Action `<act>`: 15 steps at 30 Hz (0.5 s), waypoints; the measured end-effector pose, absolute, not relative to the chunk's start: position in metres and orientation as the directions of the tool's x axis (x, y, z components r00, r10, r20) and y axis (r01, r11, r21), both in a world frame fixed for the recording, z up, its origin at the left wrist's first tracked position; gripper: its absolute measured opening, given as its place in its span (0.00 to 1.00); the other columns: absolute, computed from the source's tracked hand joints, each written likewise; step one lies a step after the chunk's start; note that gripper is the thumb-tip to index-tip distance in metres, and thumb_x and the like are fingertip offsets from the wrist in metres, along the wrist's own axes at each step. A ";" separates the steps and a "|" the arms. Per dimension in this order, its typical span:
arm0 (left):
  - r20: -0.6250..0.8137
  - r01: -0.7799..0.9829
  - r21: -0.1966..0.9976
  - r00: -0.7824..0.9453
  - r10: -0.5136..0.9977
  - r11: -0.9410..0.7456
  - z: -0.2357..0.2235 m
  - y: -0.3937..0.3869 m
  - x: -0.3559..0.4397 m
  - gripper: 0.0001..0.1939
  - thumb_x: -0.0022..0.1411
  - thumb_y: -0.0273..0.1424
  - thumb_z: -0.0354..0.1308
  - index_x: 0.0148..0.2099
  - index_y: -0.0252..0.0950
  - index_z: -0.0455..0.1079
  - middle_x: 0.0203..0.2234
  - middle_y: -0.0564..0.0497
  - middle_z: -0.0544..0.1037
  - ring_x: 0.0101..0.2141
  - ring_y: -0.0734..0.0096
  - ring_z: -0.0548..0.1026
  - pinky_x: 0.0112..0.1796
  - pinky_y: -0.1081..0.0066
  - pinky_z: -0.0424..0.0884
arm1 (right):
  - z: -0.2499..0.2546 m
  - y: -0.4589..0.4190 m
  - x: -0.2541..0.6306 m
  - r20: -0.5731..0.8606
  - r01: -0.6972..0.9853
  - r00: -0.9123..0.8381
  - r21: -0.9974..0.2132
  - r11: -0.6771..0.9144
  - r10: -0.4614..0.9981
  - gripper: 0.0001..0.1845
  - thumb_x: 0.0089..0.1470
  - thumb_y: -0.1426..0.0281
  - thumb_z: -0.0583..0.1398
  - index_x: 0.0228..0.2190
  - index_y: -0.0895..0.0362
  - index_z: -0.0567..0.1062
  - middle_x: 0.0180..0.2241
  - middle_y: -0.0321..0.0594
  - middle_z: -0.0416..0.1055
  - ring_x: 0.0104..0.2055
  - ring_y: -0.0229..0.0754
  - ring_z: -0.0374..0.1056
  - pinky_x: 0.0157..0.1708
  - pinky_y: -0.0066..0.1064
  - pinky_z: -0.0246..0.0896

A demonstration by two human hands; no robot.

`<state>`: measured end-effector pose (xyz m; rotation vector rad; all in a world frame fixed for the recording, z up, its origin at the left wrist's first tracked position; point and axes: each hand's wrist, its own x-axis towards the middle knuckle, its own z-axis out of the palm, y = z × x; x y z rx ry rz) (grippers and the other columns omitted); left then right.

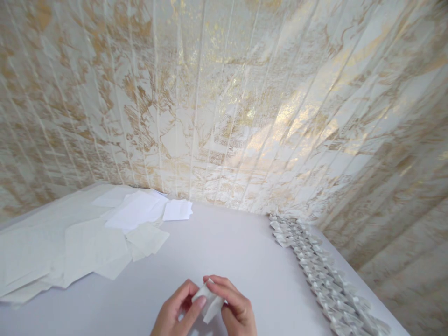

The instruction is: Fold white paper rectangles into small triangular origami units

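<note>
From where I stand, one folded paper piece sits between two hands above the table, neither hand nearer: left hand and right hand pinch it from opposite sides, fingers closed. Its long axis is unclear. Leftward, loose paper sheets overlap beyond counting; rightward, rows of folded paper units do too.
</note>
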<state>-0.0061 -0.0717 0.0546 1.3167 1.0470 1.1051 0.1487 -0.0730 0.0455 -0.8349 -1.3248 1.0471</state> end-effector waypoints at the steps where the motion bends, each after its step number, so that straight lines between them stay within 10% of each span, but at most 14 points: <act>1: 0.069 0.039 0.996 0.164 0.984 -0.076 0.056 -0.070 -0.009 0.22 0.62 0.51 0.57 0.29 0.38 0.66 0.23 0.57 0.64 0.27 0.70 0.66 0.32 0.74 0.63 | 0.045 -0.073 0.149 0.317 -0.119 -0.052 -0.944 0.309 0.947 0.12 0.57 0.63 0.62 0.42 0.47 0.82 0.47 0.46 0.78 0.51 0.53 0.71 0.50 0.43 0.67; 7: 0.198 0.137 0.966 0.148 0.969 -0.218 0.060 -0.070 -0.013 0.20 0.63 0.48 0.56 0.28 0.40 0.59 0.24 0.59 0.60 0.27 0.70 0.63 0.32 0.75 0.61 | 0.048 -0.067 0.159 0.346 0.024 -0.066 -0.937 0.348 0.936 0.17 0.57 0.58 0.62 0.46 0.53 0.78 0.42 0.46 0.77 0.43 0.49 0.72 0.43 0.39 0.67; 15: 0.205 0.175 0.954 0.212 0.956 -0.243 0.068 -0.076 -0.010 0.19 0.66 0.46 0.54 0.27 0.40 0.62 0.23 0.58 0.62 0.27 0.70 0.65 0.32 0.75 0.61 | 0.050 -0.066 0.160 0.259 0.102 -0.050 -0.960 0.263 0.965 0.18 0.55 0.55 0.65 0.26 0.57 0.80 0.25 0.37 0.69 0.29 0.40 0.65 0.31 0.30 0.60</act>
